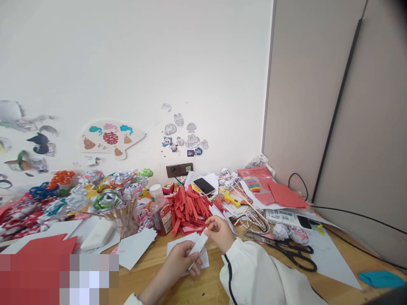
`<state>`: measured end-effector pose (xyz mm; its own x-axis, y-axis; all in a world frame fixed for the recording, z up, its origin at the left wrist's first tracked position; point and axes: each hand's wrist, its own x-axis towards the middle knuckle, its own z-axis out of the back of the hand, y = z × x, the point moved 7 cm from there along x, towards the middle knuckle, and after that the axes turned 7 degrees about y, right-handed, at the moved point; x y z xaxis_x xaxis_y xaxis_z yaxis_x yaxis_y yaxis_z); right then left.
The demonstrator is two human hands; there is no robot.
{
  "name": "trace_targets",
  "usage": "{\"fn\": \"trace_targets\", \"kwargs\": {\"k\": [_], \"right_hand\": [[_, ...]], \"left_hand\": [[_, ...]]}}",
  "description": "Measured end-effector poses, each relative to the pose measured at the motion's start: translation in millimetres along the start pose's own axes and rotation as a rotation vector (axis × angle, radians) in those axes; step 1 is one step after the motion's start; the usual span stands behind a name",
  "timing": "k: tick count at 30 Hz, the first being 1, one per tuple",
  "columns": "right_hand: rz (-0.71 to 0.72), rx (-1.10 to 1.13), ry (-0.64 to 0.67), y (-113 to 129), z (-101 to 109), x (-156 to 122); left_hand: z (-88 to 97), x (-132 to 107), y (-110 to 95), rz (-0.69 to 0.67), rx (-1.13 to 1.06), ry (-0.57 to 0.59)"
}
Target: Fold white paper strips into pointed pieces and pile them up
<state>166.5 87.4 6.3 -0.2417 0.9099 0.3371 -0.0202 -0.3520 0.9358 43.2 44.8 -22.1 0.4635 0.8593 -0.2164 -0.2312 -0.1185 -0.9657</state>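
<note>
As left hand (182,259) grips strip (199,244), right hand (221,233) pinches it; scissors (280,244) near.

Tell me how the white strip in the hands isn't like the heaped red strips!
The white strip is plain white; the red strips are red. The left hand and right hand hold the white strip; the red strips lie heaped on the table. Both look like narrow paper.

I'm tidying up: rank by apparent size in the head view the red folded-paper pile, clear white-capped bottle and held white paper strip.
Red folded-paper pile
Clear white-capped bottle
Held white paper strip
</note>
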Motion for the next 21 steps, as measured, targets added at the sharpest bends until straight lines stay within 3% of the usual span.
{"fn": "trace_targets", "kwargs": {"k": [5, 10, 12, 17, 21], "right_hand": [[0.026, -0.010, -0.019, -0.2, 7.2, 2.5], [-0.024, 0.134, -0.026, -8.7, 8.7, 6.1], [-0.103, 0.185, 0.075, -17.5, -2.4, 5.2], [-0.248, 0.095, 0.496, -26.8, -46.4, -12.9], [-0.274, 0.131, 0.448, -21.3, -46.4, -15.2]], "left_hand": [[-0.2, -3.9, -3.4, 0.022, -0.006, 0.036], [8.2, -3.9, -7.3, 0.013, -0.079, -0.030], [10.7, -3.2, -7.7, 0.013, -0.114, -0.052], [4.8, -2.9, -8.3, 0.017, -0.126, -0.009], [-4.2, -6.2, -13.7, 0.013, -0.132, 0.046]]}}
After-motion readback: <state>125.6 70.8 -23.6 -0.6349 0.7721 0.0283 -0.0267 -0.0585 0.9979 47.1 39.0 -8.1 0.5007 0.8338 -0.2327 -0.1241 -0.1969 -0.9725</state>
